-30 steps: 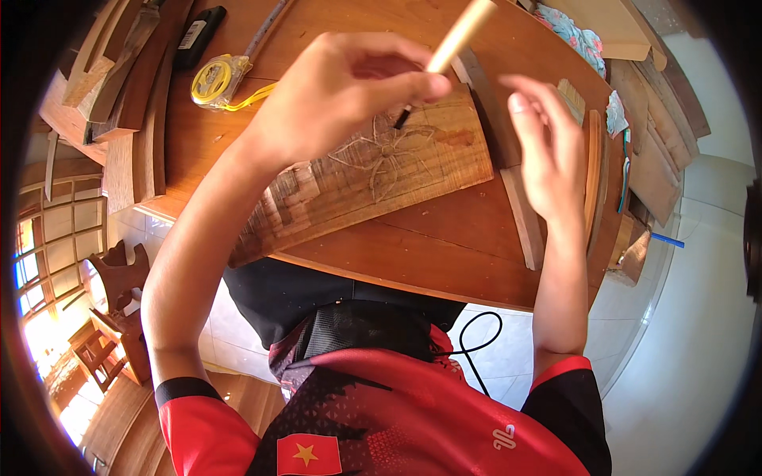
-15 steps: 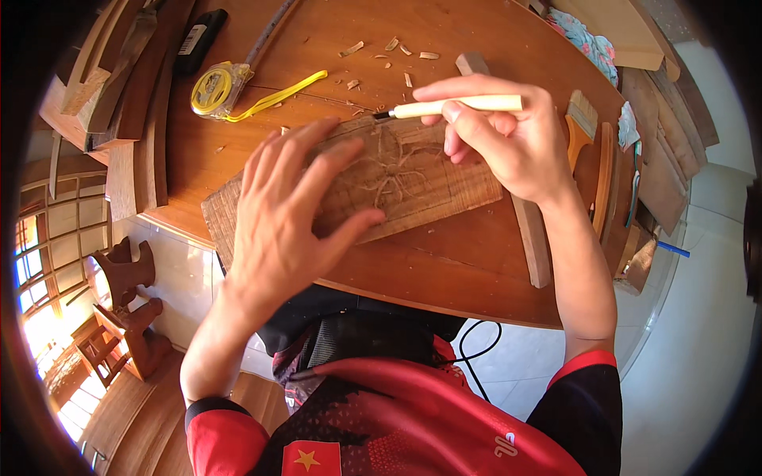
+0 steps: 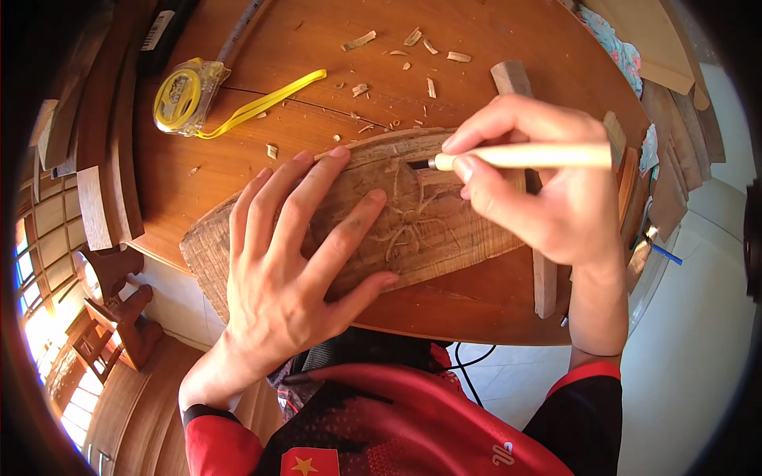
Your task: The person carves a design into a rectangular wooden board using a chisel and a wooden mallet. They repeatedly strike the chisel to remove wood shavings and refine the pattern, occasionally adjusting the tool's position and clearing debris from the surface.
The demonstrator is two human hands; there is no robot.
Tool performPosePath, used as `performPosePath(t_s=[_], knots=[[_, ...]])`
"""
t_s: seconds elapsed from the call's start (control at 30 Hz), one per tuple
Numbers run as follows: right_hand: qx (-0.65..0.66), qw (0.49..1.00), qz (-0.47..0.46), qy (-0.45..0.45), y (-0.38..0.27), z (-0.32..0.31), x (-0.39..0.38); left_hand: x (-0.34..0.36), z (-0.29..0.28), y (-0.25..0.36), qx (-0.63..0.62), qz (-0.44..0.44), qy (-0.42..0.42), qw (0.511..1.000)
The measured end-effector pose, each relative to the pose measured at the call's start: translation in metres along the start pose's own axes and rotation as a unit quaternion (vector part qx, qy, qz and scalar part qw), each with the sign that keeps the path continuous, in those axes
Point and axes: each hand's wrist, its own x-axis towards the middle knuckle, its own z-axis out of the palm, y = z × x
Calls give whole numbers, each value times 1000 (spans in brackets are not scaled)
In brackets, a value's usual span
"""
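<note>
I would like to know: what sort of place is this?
Probably a woodworking space, though home or workshop I cannot tell. A carved wooden board lies on the table, wood chips are scattered beyond it, and the right hand holds a pale-handled tool over the board.

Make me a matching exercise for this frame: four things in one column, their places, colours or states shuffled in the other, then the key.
1. left hand
2. right hand
3. tape measure
4. wood chips

A. scattered on the table, beyond the carved board
B. yellow and clear
C. spread over the carved board
D. gripping a pale-handled carving tool

Pairs: 1-C, 2-D, 3-B, 4-A
</note>
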Motion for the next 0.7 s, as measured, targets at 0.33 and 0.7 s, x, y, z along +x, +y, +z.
performPosePath(t_s=[0.33,0.7], knots=[[146,988,47,-15,19,-8,16,1,1,-2,13,6,-7,1000],[-70,996,-20,-45,-8,-3,18,0,2,-1,13,6,-2,1000]])
